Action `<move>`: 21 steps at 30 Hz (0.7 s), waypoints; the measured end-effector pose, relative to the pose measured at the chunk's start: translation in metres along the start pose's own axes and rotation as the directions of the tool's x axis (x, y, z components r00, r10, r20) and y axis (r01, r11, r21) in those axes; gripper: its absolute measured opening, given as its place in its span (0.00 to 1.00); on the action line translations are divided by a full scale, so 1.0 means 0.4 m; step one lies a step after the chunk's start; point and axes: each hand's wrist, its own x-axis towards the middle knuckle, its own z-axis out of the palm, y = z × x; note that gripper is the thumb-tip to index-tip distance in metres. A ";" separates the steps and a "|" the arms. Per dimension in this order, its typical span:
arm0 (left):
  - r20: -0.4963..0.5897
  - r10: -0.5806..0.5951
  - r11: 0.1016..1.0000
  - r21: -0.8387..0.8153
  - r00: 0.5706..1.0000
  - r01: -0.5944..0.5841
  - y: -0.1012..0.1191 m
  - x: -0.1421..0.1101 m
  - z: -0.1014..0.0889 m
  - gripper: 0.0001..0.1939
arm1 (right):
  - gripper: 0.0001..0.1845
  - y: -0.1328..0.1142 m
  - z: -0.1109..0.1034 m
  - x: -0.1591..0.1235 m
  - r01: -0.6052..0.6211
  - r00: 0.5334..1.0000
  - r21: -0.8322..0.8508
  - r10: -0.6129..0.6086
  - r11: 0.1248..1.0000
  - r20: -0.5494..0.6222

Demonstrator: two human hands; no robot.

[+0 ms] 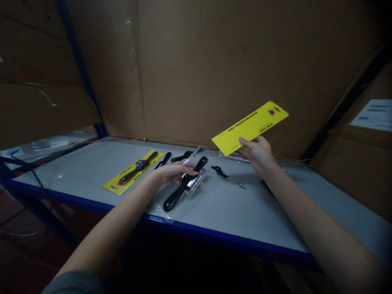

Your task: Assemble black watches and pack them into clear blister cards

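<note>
My left hand grips a black spokeshave at its middle, just above the table near the front edge. Clear plastic packaging is around the tool and under my fingers. Held up to the right, a yellow "Woodworking tool" card is pinched at its lower edge by my right hand. Left of my left hand lies another spokeshave on its yellow card. Between my hands rest a small black part and a small metal piece.
More black tools lie behind my left hand. Cardboard walls enclose the back and sides of the grey table, which has a blue front edge. A blue post stands at the left, and a white paper hangs at the right.
</note>
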 end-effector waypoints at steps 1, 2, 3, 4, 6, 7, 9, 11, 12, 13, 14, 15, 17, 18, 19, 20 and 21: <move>-0.001 0.007 1.000 0.016 1.000 -0.007 0.000 -0.003 0.004 0.21 | 0.18 0.008 -0.002 0.000 -0.051 0.999 -0.006 0.051 0.999 0.016; -0.003 0.015 1.000 0.027 1.000 -0.015 0.000 -0.006 0.007 0.22 | 0.18 0.016 -0.002 -0.002 -0.092 0.995 -0.017 0.093 0.996 0.033; -0.007 0.021 0.999 0.035 1.000 -0.020 0.000 -0.008 0.009 0.23 | 0.18 0.021 0.001 -0.005 -0.124 0.991 -0.033 0.126 0.992 0.049; -0.013 0.023 0.999 0.044 1.000 -0.022 0.000 -0.009 0.010 0.24 | 0.19 0.026 0.004 -0.009 -0.144 0.987 -0.051 0.147 0.988 0.063; -0.039 0.030 0.997 0.065 0.999 -0.028 0.001 -0.011 0.009 0.26 | 0.18 0.029 0.013 -0.016 -0.150 0.984 -0.077 0.156 0.986 0.082; -0.051 0.037 0.996 0.082 0.998 -0.033 0.001 -0.011 0.008 0.27 | 0.18 0.027 0.017 -0.019 -0.146 0.985 -0.082 0.153 0.986 0.084; -0.055 0.048 0.991 0.131 0.997 -0.040 0.001 -0.010 0.005 0.28 | 0.18 0.021 0.023 -0.023 -0.131 0.988 -0.082 0.137 0.988 0.075; -0.025 0.056 0.983 0.174 0.998 -0.051 0.001 -0.008 0.002 0.29 | 0.18 0.014 0.025 -0.023 -0.120 0.992 -0.082 0.124 0.989 0.040; -0.005 0.060 0.980 0.190 0.998 -0.058 0.000 -0.007 0.001 0.30 | 0.19 0.011 0.025 -0.022 -0.117 0.993 -0.084 0.120 0.990 0.021; 0.010 0.062 0.977 0.204 0.998 -0.063 0.000 -0.006 0.000 0.30 | 0.19 0.010 0.024 -0.021 -0.116 0.993 -0.086 0.117 0.989 0.003; 0.017 0.063 0.973 0.220 0.998 -0.065 0.000 -0.005 -0.001 0.31 | 0.19 0.009 0.023 -0.020 -0.118 0.993 -0.089 0.117 0.989 -0.012; 0.017 0.062 0.969 0.239 0.998 -0.064 0.000 -0.005 -0.001 0.31 | 0.18 0.010 0.022 -0.019 -0.120 0.993 -0.091 0.119 0.989 -0.022; 0.002 0.053 0.957 0.284 0.999 -0.052 0.000 -0.005 -0.002 0.31 | 0.18 0.013 0.019 -0.016 -0.119 0.993 -0.096 0.116 0.988 -0.031; -0.004 0.048 0.952 0.301 0.999 -0.045 0.001 -0.006 -0.002 0.31 | 0.18 0.014 0.018 -0.016 -0.116 0.993 -0.098 0.113 0.988 -0.032; -0.005 0.045 0.949 0.312 0.999 -0.041 0.002 -0.008 -0.002 0.32 | 0.18 0.016 0.017 -0.016 -0.112 0.993 -0.100 0.110 0.989 -0.030; -0.002 0.043 0.948 0.315 0.999 -0.040 0.002 -0.009 -0.001 0.32 | 0.18 0.016 0.018 -0.016 -0.112 0.994 -0.100 0.110 0.989 -0.027; -0.001 0.043 0.948 0.315 0.999 -0.040 0.003 -0.010 -0.001 0.32 | 0.17 0.016 0.019 -0.017 -0.115 0.993 -0.099 0.113 0.988 -0.025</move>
